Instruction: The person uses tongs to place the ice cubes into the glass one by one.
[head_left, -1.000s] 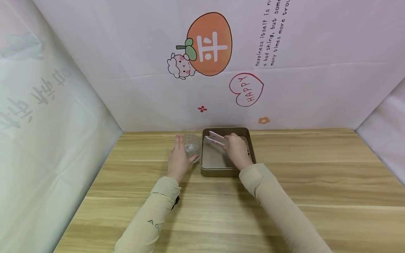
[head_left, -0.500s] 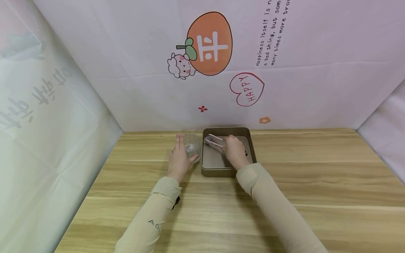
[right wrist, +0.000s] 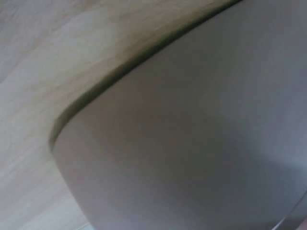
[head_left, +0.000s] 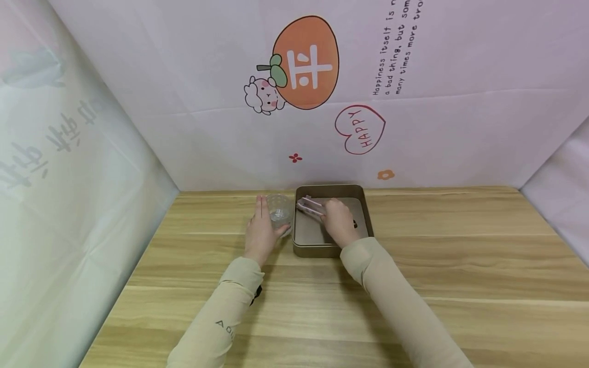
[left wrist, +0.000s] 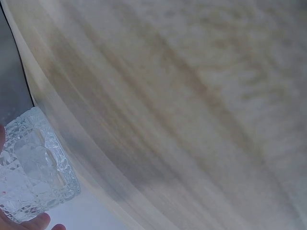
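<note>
My left hand [head_left: 260, 231] holds a clear patterned glass [head_left: 278, 210] standing on the table beside the metal tin. Its fingers lie along the left side and the thumb crosses the front. The left wrist view shows the glass's cut pattern [left wrist: 36, 165] and fingertips along its edge. My right hand [head_left: 339, 221] grips pale pink tongs [head_left: 311, 205] inside the tin [head_left: 317, 250]. The tongs' tips reach the tin's back left part, and whether they pinch anything is too small to tell. In the right wrist view only the tin's floor [right wrist: 182, 134] and rim show clearly.
The tin stands near the back of the wood-grain table [head_left: 294, 306], close to a printed white backdrop [head_left: 207, 128]. Another white cloth [head_left: 83, 214] hangs along the left side. A small dark spot [head_left: 355, 224] shows beside my right hand.
My right hand has shifted slightly left and the tongs' tips have dropped lower into the tin. Its arms look closer together than before. The left hand stays on the glass.
</note>
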`<state>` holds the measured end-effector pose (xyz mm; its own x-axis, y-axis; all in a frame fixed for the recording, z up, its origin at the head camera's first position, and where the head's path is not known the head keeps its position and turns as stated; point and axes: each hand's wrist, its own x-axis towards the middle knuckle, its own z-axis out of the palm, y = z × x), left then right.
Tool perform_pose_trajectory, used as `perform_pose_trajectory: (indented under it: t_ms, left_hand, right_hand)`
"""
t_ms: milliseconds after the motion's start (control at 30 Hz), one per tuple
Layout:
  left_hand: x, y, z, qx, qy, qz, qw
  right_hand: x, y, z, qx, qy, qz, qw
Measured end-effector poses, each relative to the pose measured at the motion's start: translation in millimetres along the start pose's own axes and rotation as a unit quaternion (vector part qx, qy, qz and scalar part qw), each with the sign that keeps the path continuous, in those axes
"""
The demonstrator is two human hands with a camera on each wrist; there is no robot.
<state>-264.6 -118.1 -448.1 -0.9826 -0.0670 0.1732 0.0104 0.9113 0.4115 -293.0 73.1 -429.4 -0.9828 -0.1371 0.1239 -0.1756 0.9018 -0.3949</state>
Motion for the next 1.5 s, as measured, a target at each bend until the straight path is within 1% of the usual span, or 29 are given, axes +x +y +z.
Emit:
perform_pose_trajectory:
  t_ms: [333,533,733,933,1033,1267,1500]
  left_hand:
    - [0.9,-0.1,0.0,-0.004,0.001,-0.005,1.0]
    - [1.3,-0.3,0.0,0.002,-0.004,-0.003,1.0]
    - [1.2,0.1,0.5,0.003,-0.008,-0.004,1.0]
    - [1.4,0.7,1.6,-0.004,-0.022,-0.01,0.9997]
    - [1.3,0.4,1.2,-0.004,-0.021,-0.01,0.9997]
    - [0.4,0.1,-0.3,-0.01,-0.009,-0.007,0.9999]
    - [0.0,-0.3,-0.5,-0.013,-0.013,-0.005,0.9998]
  right_hand:
    - [-0.7,-5,-2,-0.004,0.006,0.0,1.0]
    - [-0.3,-4,-2,-0.005,0.003,0.005,1.0]
    - [0.5,0,-2,-0.003,0.009,0.008,0.9999]
    - [1.2,3,-2,-0.001,0.007,-0.007,1.0]
    - [1.7,3,-3,-0.005,0.004,-0.013,0.9999]
    - [0.4,2,-7,-0.011,-0.005,-0.021,0.9997]
    - [-1.0,3,-10,-0.005,-0.014,-0.018,0.9997]
